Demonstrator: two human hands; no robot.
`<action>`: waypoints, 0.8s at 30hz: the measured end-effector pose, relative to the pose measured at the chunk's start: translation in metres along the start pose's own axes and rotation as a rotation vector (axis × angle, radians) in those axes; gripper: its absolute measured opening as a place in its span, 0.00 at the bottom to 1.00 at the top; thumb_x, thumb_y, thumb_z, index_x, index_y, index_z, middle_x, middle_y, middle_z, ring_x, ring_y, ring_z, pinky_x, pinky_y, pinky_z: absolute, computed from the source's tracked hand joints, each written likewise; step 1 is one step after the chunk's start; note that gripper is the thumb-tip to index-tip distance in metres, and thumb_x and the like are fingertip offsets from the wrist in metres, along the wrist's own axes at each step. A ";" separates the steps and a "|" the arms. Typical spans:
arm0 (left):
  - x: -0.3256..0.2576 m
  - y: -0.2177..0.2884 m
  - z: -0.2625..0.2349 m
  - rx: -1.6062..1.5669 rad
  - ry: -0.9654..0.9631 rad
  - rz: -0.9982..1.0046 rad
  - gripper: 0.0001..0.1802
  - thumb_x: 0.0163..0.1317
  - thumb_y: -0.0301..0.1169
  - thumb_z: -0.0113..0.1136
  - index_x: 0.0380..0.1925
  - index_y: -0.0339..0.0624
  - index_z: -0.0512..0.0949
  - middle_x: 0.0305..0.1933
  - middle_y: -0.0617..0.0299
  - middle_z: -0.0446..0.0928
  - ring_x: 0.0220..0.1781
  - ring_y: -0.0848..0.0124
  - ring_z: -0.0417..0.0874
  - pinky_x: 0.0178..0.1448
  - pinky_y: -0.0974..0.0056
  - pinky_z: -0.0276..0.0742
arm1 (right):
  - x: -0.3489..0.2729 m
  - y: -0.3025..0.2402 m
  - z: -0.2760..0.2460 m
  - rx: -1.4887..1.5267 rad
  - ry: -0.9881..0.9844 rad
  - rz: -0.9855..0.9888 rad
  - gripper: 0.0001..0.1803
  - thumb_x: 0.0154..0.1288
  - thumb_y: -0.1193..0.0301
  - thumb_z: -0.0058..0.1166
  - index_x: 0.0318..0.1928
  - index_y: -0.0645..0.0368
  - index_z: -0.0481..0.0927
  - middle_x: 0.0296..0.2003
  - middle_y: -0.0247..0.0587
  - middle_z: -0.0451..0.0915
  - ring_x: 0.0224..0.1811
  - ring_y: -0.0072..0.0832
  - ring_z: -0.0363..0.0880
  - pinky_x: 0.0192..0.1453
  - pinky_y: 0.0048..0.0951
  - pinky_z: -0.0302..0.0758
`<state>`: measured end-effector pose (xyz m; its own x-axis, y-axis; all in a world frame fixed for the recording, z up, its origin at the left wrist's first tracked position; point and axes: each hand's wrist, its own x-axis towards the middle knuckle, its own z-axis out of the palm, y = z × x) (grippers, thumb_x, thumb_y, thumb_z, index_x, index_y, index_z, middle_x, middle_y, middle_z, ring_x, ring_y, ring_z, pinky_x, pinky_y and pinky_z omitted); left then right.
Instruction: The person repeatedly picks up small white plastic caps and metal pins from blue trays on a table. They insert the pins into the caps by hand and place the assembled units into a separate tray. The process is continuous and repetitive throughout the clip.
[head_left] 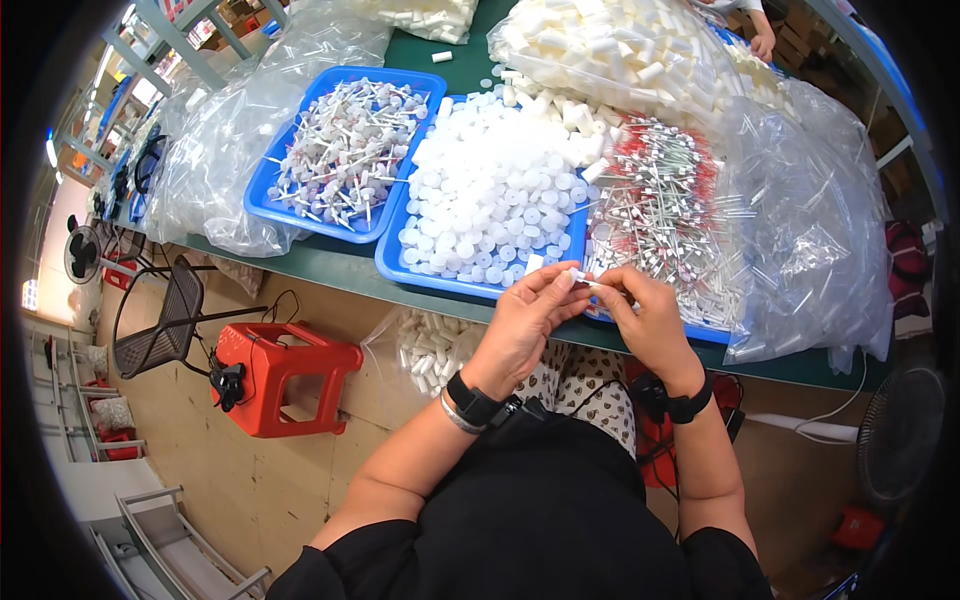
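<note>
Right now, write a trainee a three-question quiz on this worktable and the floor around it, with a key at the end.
1. Multiple choice: what fills the middle blue tray?
A) screwdrivers
B) round whitish discs
C) glass bottles

2. True or false: the dark woven chair stands to the person's right.

3. Short answer: what is pinched between the fingertips of the left hand and the right hand?

Key:
1. B.
2. False; it stands to the person's left.
3. A small white piece; the fingers partly hide it, so its full shape cannot be told.
</note>
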<state>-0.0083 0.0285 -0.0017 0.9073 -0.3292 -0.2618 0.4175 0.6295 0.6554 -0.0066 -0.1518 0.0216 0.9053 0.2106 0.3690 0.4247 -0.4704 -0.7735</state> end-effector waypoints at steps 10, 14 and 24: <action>0.000 0.018 0.002 0.115 0.056 0.117 0.19 0.70 0.36 0.61 0.55 0.34 0.77 0.47 0.63 0.80 0.47 0.78 0.79 0.53 0.71 0.76 | 0.000 -0.014 0.000 0.222 -0.138 0.300 0.12 0.76 0.69 0.49 0.50 0.65 0.79 0.29 0.40 0.84 0.23 0.21 0.80 0.28 0.22 0.75; 0.046 0.109 -0.036 -0.173 -0.022 0.509 0.12 0.71 0.34 0.58 0.45 0.36 0.78 0.45 0.58 0.81 0.51 0.70 0.81 0.61 0.66 0.75 | -0.001 -0.014 -0.013 0.143 -0.044 0.214 0.14 0.76 0.68 0.50 0.53 0.64 0.78 0.31 0.41 0.85 0.25 0.22 0.81 0.32 0.24 0.77; 0.023 0.093 -0.040 0.957 0.173 0.338 0.11 0.67 0.30 0.62 0.47 0.38 0.81 0.50 0.56 0.82 0.50 0.69 0.82 0.54 0.65 0.76 | 0.000 0.003 -0.038 -0.390 0.090 -0.060 0.06 0.65 0.75 0.59 0.41 0.62 0.83 0.31 0.45 0.84 0.29 0.39 0.83 0.33 0.33 0.77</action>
<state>0.0538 0.1076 0.0242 0.9963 -0.0853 -0.0080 -0.0075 -0.1794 0.9837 -0.0053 -0.1860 0.0390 0.8669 0.1799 0.4649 0.4254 -0.7531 -0.5019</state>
